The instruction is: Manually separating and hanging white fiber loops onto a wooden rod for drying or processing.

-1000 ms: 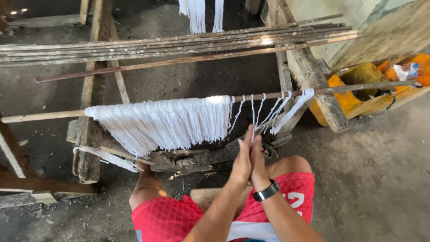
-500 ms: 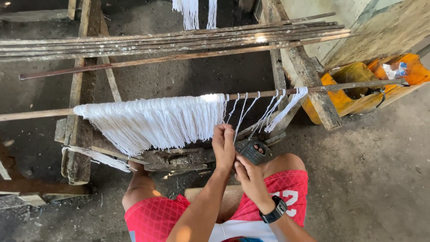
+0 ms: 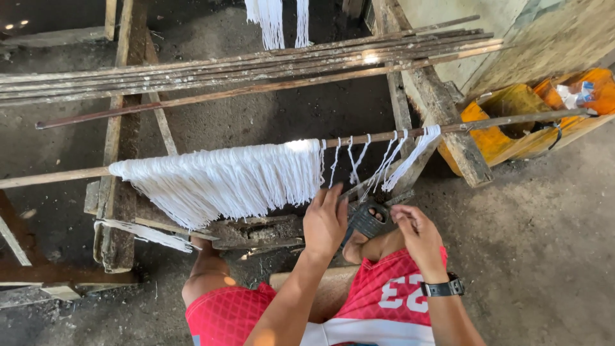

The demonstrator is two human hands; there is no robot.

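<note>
Head-worn view, steeply downward, close

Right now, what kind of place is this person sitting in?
Probably a rough outdoor workshop for making things from string. White strands hang in a thick row over a long wooden pole, more poles lie stacked on a rough timber frame, and the floor is bare dirt.

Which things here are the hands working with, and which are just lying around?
In use:
- left hand, at the lower edge of the white strands
- right hand, fingers pinched near some thin strands
- white strands draped over the wooden rod

Lying about:
- bundle of long sticks across the wooden frame
- yellow container
- sandal on the foot
</note>
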